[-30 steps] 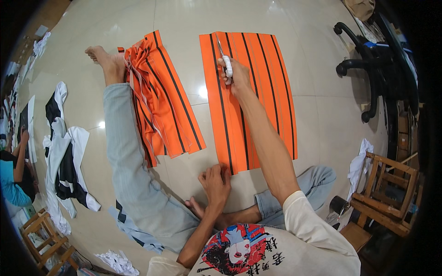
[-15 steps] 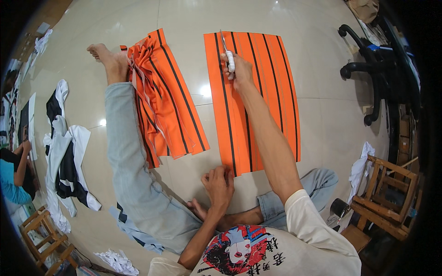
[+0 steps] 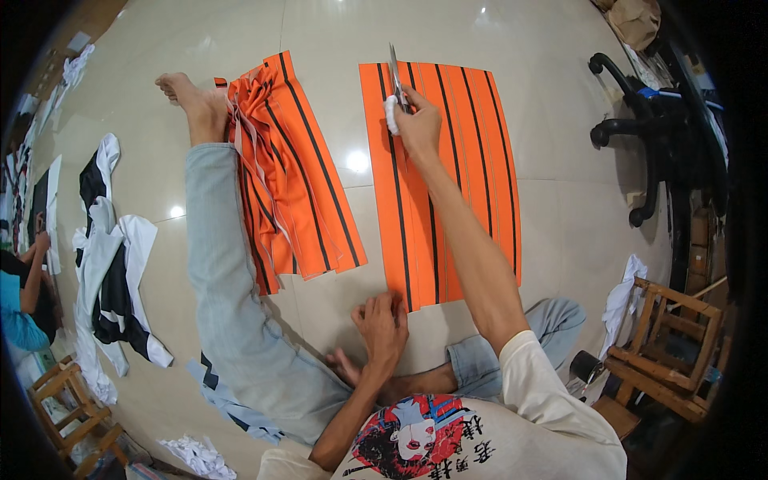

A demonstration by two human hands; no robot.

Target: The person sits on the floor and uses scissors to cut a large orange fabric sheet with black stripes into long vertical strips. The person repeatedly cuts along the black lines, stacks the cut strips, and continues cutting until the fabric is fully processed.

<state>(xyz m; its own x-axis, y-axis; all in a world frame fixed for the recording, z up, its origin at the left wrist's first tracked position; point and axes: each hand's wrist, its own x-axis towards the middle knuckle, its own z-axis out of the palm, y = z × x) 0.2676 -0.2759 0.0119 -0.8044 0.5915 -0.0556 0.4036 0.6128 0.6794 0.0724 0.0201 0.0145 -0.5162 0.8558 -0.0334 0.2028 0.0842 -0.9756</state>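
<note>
An orange cloth with black stripes (image 3: 470,184) lies flat on the floor in front of me. At its far left part, my right hand (image 3: 419,130) is closed around a pair of scissors (image 3: 395,78), whose handle is wrapped in white. The blades point away from me, and their tips reach past the cloth's far edge. My left hand (image 3: 379,330) has its fingers curled together at the near left corner of the cloth, gripping the edge. To the left, a second orange striped cloth (image 3: 316,180) lies bunched along my outstretched leg.
Black and white garments (image 3: 120,280) lie on the floor at left, near another person (image 3: 26,296). A black wheeled chair base (image 3: 652,132) stands at far right, with a wooden stool (image 3: 672,336) nearer. A second wooden stool (image 3: 76,412) is at lower left.
The scissors have turned in my right hand: the white-wrapped handle now sits further left, with the blades more upright. My left hand stays at the cloth's near corner.
</note>
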